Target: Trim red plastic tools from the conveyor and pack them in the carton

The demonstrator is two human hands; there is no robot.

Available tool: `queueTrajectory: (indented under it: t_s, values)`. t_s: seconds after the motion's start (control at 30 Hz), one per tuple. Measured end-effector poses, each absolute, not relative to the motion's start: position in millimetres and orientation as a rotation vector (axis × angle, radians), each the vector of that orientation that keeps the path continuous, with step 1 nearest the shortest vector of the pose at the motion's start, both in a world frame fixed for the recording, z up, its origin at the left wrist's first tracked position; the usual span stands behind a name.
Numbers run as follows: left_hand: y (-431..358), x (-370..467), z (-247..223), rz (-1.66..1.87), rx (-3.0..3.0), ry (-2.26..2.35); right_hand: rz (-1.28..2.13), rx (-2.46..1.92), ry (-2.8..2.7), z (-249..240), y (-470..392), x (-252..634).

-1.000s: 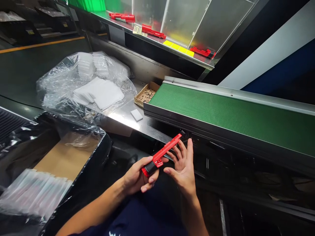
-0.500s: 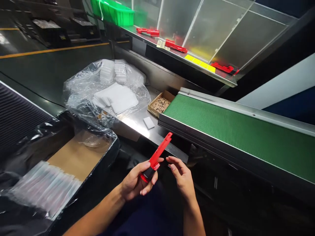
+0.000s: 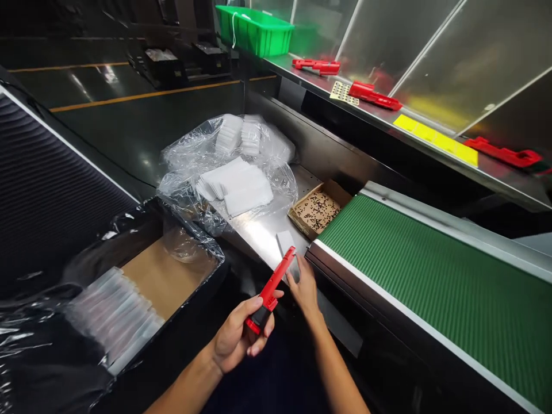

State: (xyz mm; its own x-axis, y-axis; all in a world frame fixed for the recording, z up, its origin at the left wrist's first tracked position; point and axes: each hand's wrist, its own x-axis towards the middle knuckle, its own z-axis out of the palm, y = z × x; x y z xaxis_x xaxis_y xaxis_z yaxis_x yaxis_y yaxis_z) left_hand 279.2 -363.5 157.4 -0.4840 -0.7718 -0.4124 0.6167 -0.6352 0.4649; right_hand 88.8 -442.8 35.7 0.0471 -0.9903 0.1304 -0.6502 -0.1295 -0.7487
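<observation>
My left hand [image 3: 235,334] is wrapped round the lower end of a long red plastic part [image 3: 278,276] with a black section near its base. The part points up and away, tilted to the right. Beyond its tip, a small white block or pad [image 3: 284,239] lies on the steel worktop [image 3: 259,234]. My right hand [image 3: 305,287] reaches forward over the worktop's edge, just right of the red part and near the pad. Its thumb and fingers are apart; the fingertips are partly hidden behind the red part, and I see nothing held in them.
A cardboard tray [image 3: 302,221] of small black pieces adjoins the green conveyor [image 3: 422,259]. White sheets [image 3: 248,192] lie on clear plastic. At left, a black-lined box [image 3: 175,282] holds bagged items. Above, a shelf carries red parts [image 3: 374,95], yellow labels [image 3: 435,138] and a green bin [image 3: 269,37].
My right hand has moved forward from beside the red part to over the worktop, near the white pad. The view has turned left. My left hand keeps its hold.
</observation>
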Motion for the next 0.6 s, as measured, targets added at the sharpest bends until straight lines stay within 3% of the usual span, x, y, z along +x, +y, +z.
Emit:
queueTrajectory:
  t_s: [0.4,0.6]
  values:
    - [-417,278,162,-2.007,0.925,-0.314,-0.683,-1.902,1.809,-9,-528,116]
    - [-430,306,172,-2.006,0.995,-0.414,-0.683,-1.899,1.845,0,-534,126]
